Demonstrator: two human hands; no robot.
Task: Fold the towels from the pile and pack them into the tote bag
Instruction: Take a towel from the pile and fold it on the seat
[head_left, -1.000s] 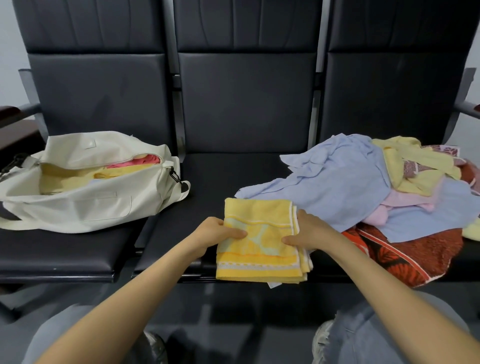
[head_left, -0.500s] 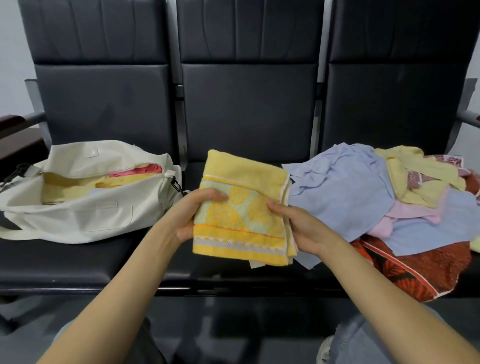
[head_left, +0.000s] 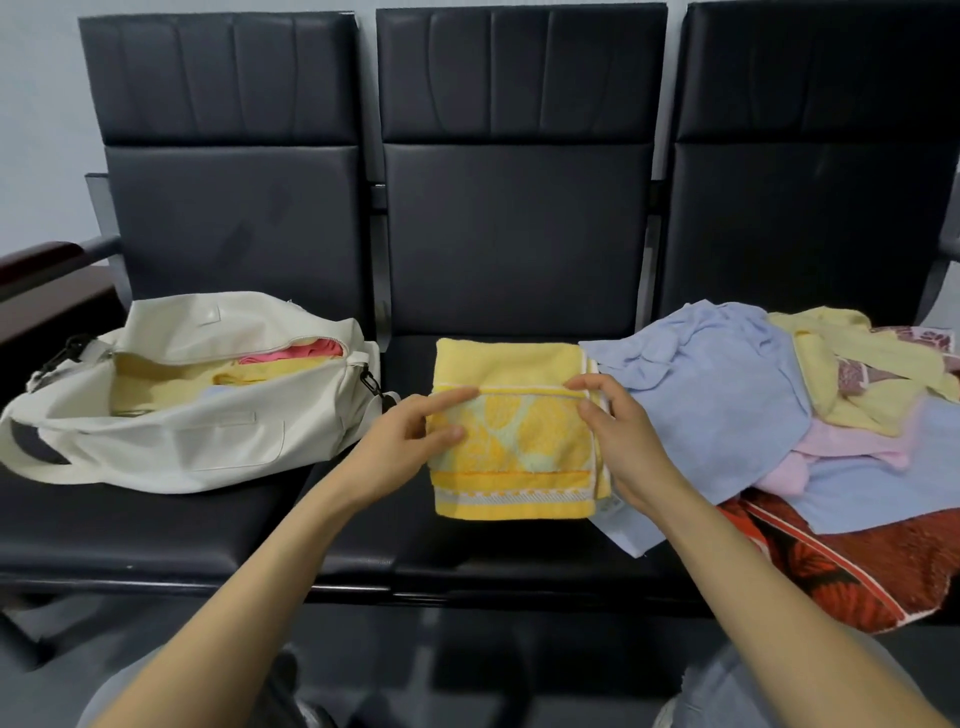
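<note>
A folded yellow towel (head_left: 519, 441) with an orange and pale green pattern lies on the middle seat. My left hand (head_left: 400, 447) pinches its left edge between thumb and forefinger. My right hand (head_left: 623, 436) grips its right edge the same way. The cream tote bag (head_left: 182, 447) lies open on the left seat, with yellow and pink folded towels inside. The pile on the right seat has a light blue towel (head_left: 727, 405) on top, a pale yellow towel (head_left: 857, 364), a pink towel (head_left: 852, 447) and a red patterned towel (head_left: 857, 571) underneath.
All of this rests on a black three-seat bench (head_left: 467, 551) with tall backrests. A dark armrest (head_left: 47, 260) stands at the far left. A corner of the blue towel reaches under the yellow towel's right side. My knees show at the bottom.
The yellow towel was lifted off the seat's front edge, held up tilted, and now lies flat farther back on the middle seat. Both hands stayed on its edges.
</note>
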